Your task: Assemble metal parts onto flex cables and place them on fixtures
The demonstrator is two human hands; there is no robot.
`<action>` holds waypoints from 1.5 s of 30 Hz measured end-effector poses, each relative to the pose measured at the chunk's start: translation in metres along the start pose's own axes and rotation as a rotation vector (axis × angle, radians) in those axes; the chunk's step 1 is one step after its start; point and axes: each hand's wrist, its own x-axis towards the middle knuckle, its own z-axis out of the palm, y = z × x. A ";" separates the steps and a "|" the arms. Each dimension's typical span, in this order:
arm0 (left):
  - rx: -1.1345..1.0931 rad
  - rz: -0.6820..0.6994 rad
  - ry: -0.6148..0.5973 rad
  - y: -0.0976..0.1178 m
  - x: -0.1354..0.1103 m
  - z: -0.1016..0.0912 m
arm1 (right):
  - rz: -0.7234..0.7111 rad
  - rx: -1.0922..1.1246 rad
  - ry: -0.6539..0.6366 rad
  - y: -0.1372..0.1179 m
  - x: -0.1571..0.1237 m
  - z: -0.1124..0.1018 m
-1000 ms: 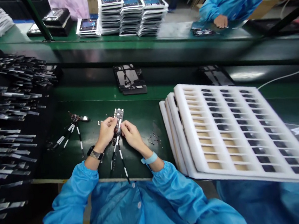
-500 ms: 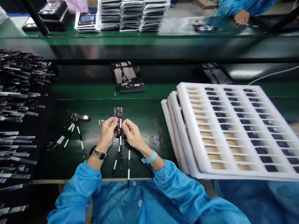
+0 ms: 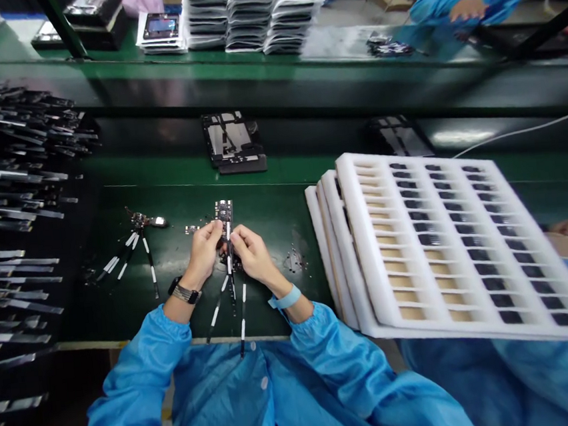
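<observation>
Circuit board (image 3: 224, 213), small and black, is held just above the green work mat (image 3: 275, 220) in the head view, between the person's two hands. We record a narrow pinch: the left hand (image 3: 204, 253) and right hand (image 3: 253, 256) are closed on its lower end, fingertips nearly meeting. The fingers hide the exact contact points, so we cannot confirm how much of the board is gripped. Striped flat cables (image 3: 226, 299) hang from beneath the hands towards the mat's front edge.

We judge the cables the main risk: any sharp twist or pull at the pinch could crease them or strain their joint with the board. A slip of the fingers could drop the board onto the second board assembly (image 3: 139, 220) lying to the left, tangling both sets of cables. We also note loose screws (image 3: 293, 260) on the mat to the right; a sleeve or cable dragged through them could scatter them or carry one under a board. The metal wristwatch (image 3: 184, 293) on the left wrist sits near the work and could scrape exposed components if the hands turn inward. The white foam trays (image 3: 353, 233) to the right stand close enough to be nudged by the right elbow
</observation>
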 end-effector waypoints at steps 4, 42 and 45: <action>-0.080 -0.025 0.015 -0.002 0.001 0.000 | -0.009 0.016 0.015 0.000 0.001 0.004; -0.069 -0.063 -0.054 0.002 -0.007 0.004 | 0.027 0.044 0.015 -0.013 0.001 -0.003; 0.028 -0.008 -0.051 0.003 -0.006 0.001 | -0.023 -0.007 0.056 -0.015 0.004 -0.008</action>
